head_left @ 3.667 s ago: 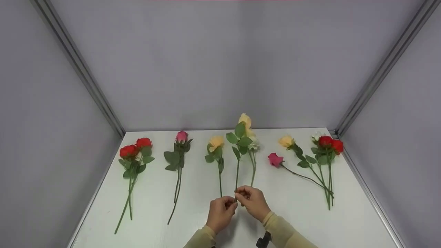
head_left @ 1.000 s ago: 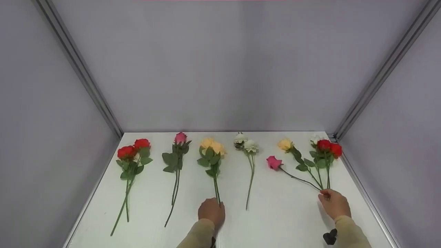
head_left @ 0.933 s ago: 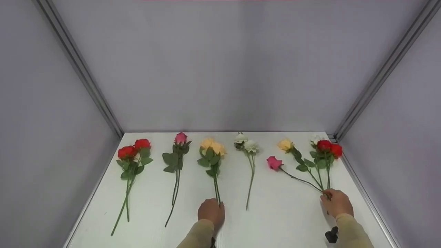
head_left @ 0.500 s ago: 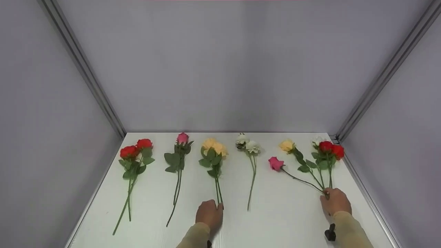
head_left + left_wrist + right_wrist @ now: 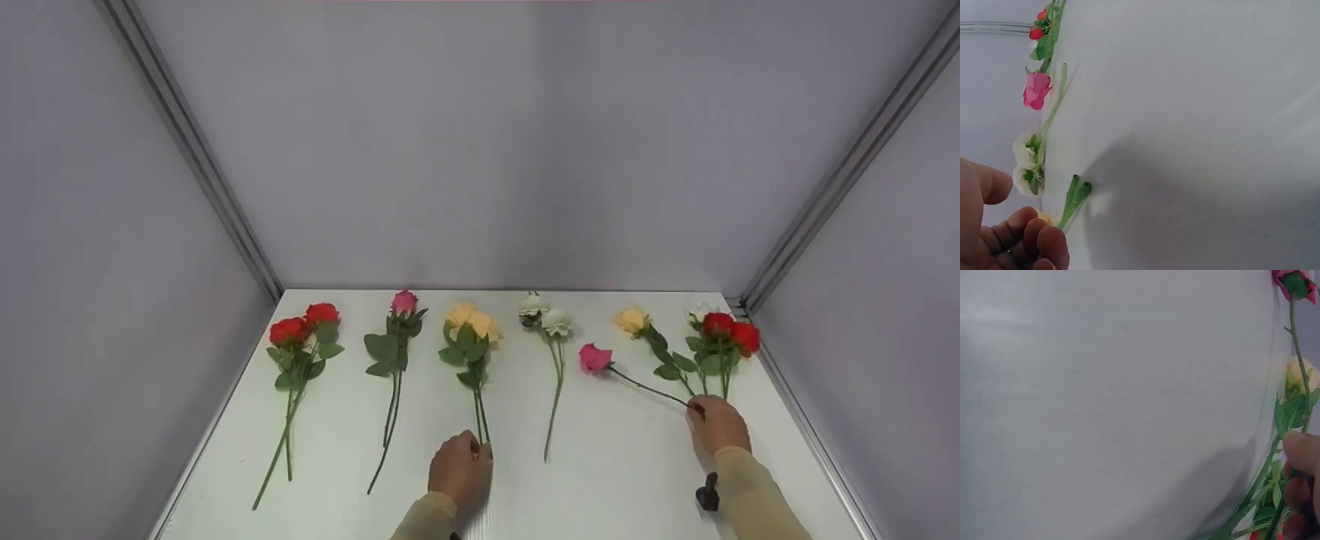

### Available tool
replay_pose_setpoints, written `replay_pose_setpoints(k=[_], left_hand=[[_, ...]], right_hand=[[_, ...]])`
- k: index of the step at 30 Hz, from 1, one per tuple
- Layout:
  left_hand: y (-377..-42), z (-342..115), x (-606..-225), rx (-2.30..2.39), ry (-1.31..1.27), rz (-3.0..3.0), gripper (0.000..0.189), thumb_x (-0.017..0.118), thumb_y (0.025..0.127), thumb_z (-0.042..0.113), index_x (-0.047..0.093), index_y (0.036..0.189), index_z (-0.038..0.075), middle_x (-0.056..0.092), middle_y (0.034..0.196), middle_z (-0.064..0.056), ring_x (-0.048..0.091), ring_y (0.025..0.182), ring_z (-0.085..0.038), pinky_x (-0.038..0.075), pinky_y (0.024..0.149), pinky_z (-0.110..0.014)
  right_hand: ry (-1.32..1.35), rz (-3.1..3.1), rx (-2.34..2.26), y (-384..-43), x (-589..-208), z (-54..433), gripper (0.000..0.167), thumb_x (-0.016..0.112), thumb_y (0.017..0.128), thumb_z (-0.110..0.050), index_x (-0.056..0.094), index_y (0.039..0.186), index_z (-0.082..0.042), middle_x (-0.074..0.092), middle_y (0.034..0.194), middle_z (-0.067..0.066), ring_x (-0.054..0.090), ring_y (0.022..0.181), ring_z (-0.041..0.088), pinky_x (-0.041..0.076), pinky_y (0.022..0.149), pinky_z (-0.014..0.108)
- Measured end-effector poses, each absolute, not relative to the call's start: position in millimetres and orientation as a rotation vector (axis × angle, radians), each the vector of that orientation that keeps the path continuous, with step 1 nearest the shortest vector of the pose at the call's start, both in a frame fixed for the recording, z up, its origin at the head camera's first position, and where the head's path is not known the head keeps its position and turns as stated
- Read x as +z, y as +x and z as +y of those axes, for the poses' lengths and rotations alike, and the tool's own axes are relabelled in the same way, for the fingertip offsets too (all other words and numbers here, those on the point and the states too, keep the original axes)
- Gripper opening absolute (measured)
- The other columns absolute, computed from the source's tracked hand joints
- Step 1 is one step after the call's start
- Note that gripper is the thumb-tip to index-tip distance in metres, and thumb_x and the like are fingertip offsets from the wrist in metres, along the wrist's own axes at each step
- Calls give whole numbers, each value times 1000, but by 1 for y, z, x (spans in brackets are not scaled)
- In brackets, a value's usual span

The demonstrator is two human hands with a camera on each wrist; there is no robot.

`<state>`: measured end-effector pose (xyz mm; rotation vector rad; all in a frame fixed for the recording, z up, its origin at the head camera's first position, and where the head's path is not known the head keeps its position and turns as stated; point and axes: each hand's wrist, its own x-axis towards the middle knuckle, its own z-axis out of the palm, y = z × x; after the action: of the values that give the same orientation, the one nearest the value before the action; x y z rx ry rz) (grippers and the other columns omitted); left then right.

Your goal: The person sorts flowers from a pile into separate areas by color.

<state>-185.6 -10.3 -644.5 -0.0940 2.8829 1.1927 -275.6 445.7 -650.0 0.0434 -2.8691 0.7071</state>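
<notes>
My right hand (image 5: 718, 426) pinches the dark stem of a pink rose (image 5: 595, 358), whose bloom points left. In the right wrist view the thumb and curled fingers close around that rose stem (image 5: 1299, 354). Beneath this hand run the stems of a mixed group with a yellow rose (image 5: 633, 320), red roses (image 5: 718, 325) and a white flower (image 5: 701, 310), their lower ends hidden. My left hand (image 5: 459, 466) is beside the lower stems of two yellow roses (image 5: 480, 325). In the left wrist view its thumb and loosely bent fingers stand apart, the stem ends (image 5: 1079, 194) just past them.
On the white table (image 5: 600, 480), two red roses (image 5: 289, 331) lie at the left, then pink roses (image 5: 403, 303) with dark leaves. Two white flowers (image 5: 556, 322) lie right of the yellow pair. Grey panels (image 5: 480, 150) enclose the back and sides.
A yellow rose held up earlier by both hands now lies with the other yellow one. The left hand has loosened from their stems; the right went to the right-hand group and grips the pink rose.
</notes>
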Motion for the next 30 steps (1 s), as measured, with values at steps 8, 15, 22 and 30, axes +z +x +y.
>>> replay_pose_setpoints(k=[8,15,22,30], left_hand=[[-182,-3,-630,1370,74,2950,9,63,92,21,61,92,13,50,75,9,48,67,-6,42,59,-25],[-177,11,-610,1474,237,2894,8,64,93,22,63,94,14,52,77,11,50,69,-5,43,61,-24],[-167,25,-593,1496,445,2856,12,65,92,24,65,102,17,59,88,10,57,81,-9,47,68,-25],[-159,26,-585,1527,532,2879,13,67,91,21,69,103,16,62,87,10,58,78,-5,48,65,-21]], right_hand=[[62,-2438,783,-276,-614,420,10,74,83,-7,71,92,-6,66,80,6,59,72,19,46,64,29],[202,-2316,931,-262,-579,376,12,77,81,-7,71,91,-7,67,76,-1,58,65,12,42,59,10],[364,-2336,1456,-233,-556,297,11,74,84,-5,68,92,-9,68,79,2,65,67,14,53,60,22],[487,-2459,1960,-201,-531,222,10,66,90,-3,61,95,3,68,84,17,69,75,28,56,66,34]])
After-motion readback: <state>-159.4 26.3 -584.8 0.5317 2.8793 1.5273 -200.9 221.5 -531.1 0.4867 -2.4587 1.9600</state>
